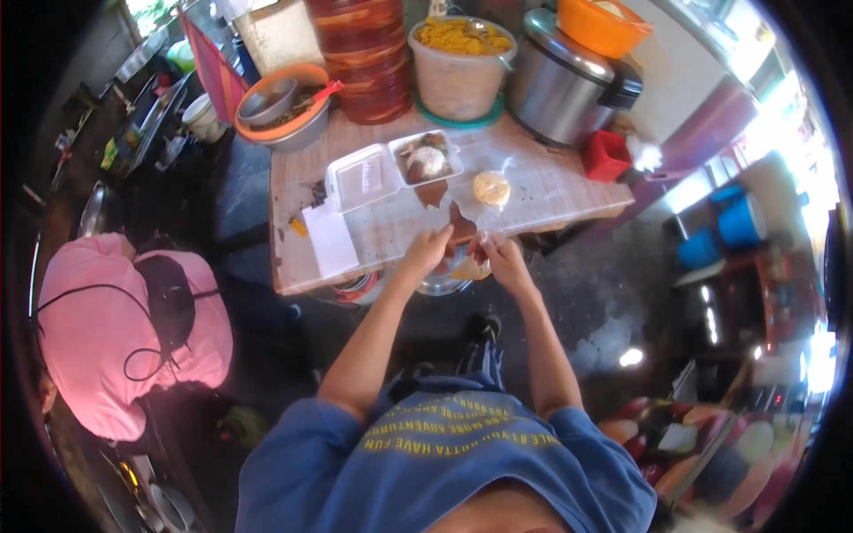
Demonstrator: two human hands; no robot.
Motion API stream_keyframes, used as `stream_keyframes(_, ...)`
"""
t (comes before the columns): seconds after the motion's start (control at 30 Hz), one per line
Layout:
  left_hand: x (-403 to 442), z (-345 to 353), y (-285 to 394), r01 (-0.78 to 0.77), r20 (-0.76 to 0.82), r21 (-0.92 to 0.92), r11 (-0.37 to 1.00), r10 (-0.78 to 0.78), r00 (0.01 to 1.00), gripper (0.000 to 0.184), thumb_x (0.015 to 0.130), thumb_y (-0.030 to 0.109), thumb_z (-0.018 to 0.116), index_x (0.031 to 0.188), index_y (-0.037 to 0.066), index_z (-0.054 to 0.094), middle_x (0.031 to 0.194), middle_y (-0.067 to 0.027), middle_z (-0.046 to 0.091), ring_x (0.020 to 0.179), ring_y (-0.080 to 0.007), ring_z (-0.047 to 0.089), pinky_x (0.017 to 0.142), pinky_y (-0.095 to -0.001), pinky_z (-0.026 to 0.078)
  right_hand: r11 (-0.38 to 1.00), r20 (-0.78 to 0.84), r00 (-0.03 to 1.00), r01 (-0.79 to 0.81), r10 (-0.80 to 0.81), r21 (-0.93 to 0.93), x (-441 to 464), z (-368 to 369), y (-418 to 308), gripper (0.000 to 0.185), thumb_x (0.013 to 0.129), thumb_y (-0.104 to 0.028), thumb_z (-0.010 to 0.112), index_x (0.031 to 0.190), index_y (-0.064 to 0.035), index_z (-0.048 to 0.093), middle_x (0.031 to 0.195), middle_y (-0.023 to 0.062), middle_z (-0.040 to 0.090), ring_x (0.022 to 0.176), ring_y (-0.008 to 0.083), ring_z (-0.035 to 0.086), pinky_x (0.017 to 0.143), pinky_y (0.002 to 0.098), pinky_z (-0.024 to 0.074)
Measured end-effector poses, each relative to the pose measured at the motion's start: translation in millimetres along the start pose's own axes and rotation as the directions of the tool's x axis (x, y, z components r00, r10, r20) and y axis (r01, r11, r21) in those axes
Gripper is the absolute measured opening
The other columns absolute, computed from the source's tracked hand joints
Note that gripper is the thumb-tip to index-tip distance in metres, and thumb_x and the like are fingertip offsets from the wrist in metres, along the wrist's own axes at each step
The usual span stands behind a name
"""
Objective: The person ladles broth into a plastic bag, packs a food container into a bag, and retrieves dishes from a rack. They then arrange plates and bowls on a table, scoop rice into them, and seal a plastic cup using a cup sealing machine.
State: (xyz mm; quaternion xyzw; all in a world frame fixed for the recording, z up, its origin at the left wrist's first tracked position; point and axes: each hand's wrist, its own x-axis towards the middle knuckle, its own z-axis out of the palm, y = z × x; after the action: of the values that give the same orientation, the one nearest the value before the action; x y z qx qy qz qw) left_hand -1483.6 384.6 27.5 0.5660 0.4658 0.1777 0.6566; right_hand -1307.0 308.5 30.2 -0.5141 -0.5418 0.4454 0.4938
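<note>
At the front edge of the wooden table [293, 222], my left hand [430, 252] and my right hand [506, 263] face each other, fingers closed in a pinch. Both grip a small clear plastic bag [471, 268]; something yellowish shows in its lower part. Its upper edge is stretched between my fingertips. Just beyond my hands, a tied clear bag of yellow food [491, 189] rests on the table. An opened white foam takeaway box [362, 179] lies left of it, with white rice and darker food [426, 162] in one half.
White paper [330, 238] lies at the table's left. Behind stand an orange-rimmed basin [284, 133], a patterned brown container [362, 62], a tub of yellow rice [462, 75], a steel cooker [564, 84] and a red box [606, 155]. A person in pink [93, 311] bends at the left.
</note>
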Motion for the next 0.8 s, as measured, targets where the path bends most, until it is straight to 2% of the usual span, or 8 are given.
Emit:
stream_keyframes(0.03, 7.2, 4.7, -7.0, 0.269, 0.166, -0.076, 0.96, -0.254, 0.953, 0.061, 0.094, 0.056, 0.041, 0.1, -0.002, 0.061, 0.094, -0.0162, 0.067, 0.065, -0.0204, 0.064, 0.06, -0.034, 0.054, 0.999, 0.021, 1.0, 0.018, -0.017, -0.04, 7.8, -5.2, 4.2, 0.027, 0.097, -0.013, 0.042, 0.082, -0.0005, 0.06, 0.071, 0.0022, 0.057, 0.063, 0.0091, 0.05, 0.06, 0.0253, 0.0425)
stream_keyframes(0.13, 18.8, 41.0, -1.0, 0.525, 0.483, -0.57, 0.632, -0.259, 0.836, 0.057, 0.091, 0.056, 0.048, 0.1, 0.002, 0.061, 0.095, -0.0153, 0.067, 0.071, -0.0207, 0.066, 0.07, -0.0359, 0.055, 0.978, 0.077, 0.996, 0.063, -0.048, -0.2, 28.1, -26.4, -4.9, 0.014, 0.09, -0.006, 0.05, 0.086, 0.0017, 0.061, 0.072, 0.0112, 0.058, 0.065, 0.017, 0.056, 0.063, 0.0321, 0.0462)
stream_keyframes(0.4, 124.9, 81.7, -48.4, 0.358, 0.358, -0.932, 0.058, 0.294, 0.886, 0.027, 0.092, 0.028, 0.058, 0.104, 0.004, 0.059, 0.078, -0.0052, 0.061, 0.064, -0.0137, 0.06, 0.061, -0.0273, 0.051, 0.93, 0.231, 0.924, 0.341, -0.305, -0.137, 57.6, -94.9, 18.8, 0.017, 0.082, -0.005, 0.065, 0.098, -0.0007, 0.066, 0.093, 0.0138, 0.066, 0.084, 0.0263, 0.065, 0.076, 0.0347, 0.0507)
stream_keyframes(0.43, 120.8, 88.5, -25.4, 0.151, 0.132, -0.957, 0.247, -0.091, 0.987, 0.021, 0.092, 0.022, 0.058, 0.104, 0.004, 0.058, 0.084, -0.0068, 0.06, 0.067, -0.0155, 0.057, 0.066, -0.0351, 0.051, 0.921, 0.218, 0.916, 0.37, -0.338, -0.125, 59.9, -102.7, 20.6, 0.02, 0.082, -0.008, 0.069, 0.101, -0.0025, 0.068, 0.097, 0.0126, 0.066, 0.085, 0.0244, 0.066, 0.078, 0.0341, 0.0509)
stream_keyframes(0.57, 132.0, 100.2, 18.2, 0.123, 0.088, -0.984, 0.126, -0.257, 0.962, 0.019, 0.09, 0.021, 0.06, 0.1, 0.005, 0.057, 0.089, -0.0077, 0.059, 0.074, -0.0166, 0.056, 0.07, -0.0409, 0.049, 0.888, 0.096, 0.913, 0.407, -0.396, -0.213, 72.5, -124.8, 31.8, 0.021, 0.083, -0.008, 0.069, 0.103, -0.0038, 0.069, 0.095, 0.0112, 0.065, 0.078, 0.0203, 0.064, 0.074, 0.0295, 0.0503)
stream_keyframes(0.67, 139.2, 95.6, 24.5, 0.064, 0.004, -0.975, 0.212, -0.275, 0.961, 0.015, 0.088, 0.02, 0.063, 0.094, 0.007, 0.058, 0.088, -0.0072, 0.06, 0.083, -0.0187, 0.057, 0.074, -0.0405, 0.048, 0.981, -0.058, 0.998, 0.015, -0.026, -0.192, 74.7, -135.4, 48.8, 0.018, 0.083, -0.003, 0.066, 0.1, -0.0014, 0.07, 0.101, 0.0126, 0.064, 0.08, 0.0154, 0.064, 0.071, 0.0262, 0.0498)
stream_keyframes(0.73, 143.8, 90.8, 32.1, 0.064, -0.186, -0.716, 0.695, -0.278, 0.942, 0.012, 0.087, 0.02, 0.064, 0.089, 0.009, 0.06, 0.086, -0.0059, 0.062, 0.083, -0.0206, 0.059, 0.072, -0.0374, 0.047, 0.956, -0.028, 0.977, -0.199, 0.209, 0.214, 88.3, -138.6, 57.9, 0.014, 0.084, -0.004, 0.067, 0.097, 0.0006, 0.07, 0.093, 0.0092, 0.065, 0.072, 0.0089, 0.061, 0.065, 0.0215, 0.0477)
stream_keyframes(0.8, 142.9, 84.4, 40.4, 0.079, -0.219, -0.55, 0.832, -0.234, 0.947, 0.011, 0.083, 0.017, 0.065, 0.086, 0.007, 0.061, 0.081, -0.0042, 0.062, 0.078, -0.0188, 0.06, 0.068, -0.0346, 0.045, 0.908, -0.012, 0.96, -0.259, 0.279, 0.33, 101.7, -139.0, 51.7, 0.012, 0.085, -0.006, 0.068, 0.093, 0.0019, 0.07, 0.086, 0.0055, 0.066, 0.068, 0.0086, 0.06, 0.062, 0.0214, 0.0472)
